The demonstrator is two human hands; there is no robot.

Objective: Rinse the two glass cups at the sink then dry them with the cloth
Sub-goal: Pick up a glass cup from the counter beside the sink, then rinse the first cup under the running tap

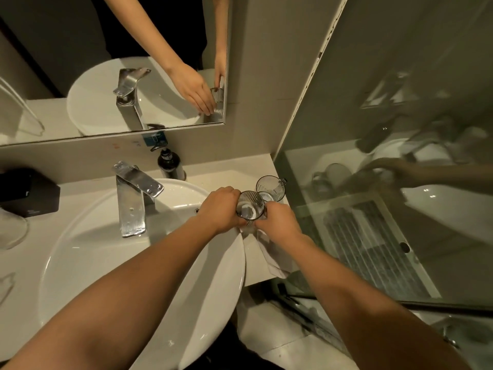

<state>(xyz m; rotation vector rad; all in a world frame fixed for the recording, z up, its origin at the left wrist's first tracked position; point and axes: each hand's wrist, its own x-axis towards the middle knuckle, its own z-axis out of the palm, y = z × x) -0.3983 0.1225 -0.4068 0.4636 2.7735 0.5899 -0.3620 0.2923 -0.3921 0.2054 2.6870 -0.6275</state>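
A ribbed glass cup (250,208) stands upright at the right rim of the white sink (106,257). My left hand (222,208) grips its left side and my right hand (278,222) holds its right side. Under and in front of the cup lies a white cloth (269,256) on the counter, partly beneath my right hand. The second glass cup (270,189), with a handle, stands just behind on the counter, untouched.
A chrome faucet (136,193) rises over the basin. A dark soap pump bottle (169,164) stands behind it, and a black box (29,192) sits on the left. A glass shower wall (373,182) borders the counter's right edge; a mirror (80,49) hangs above.
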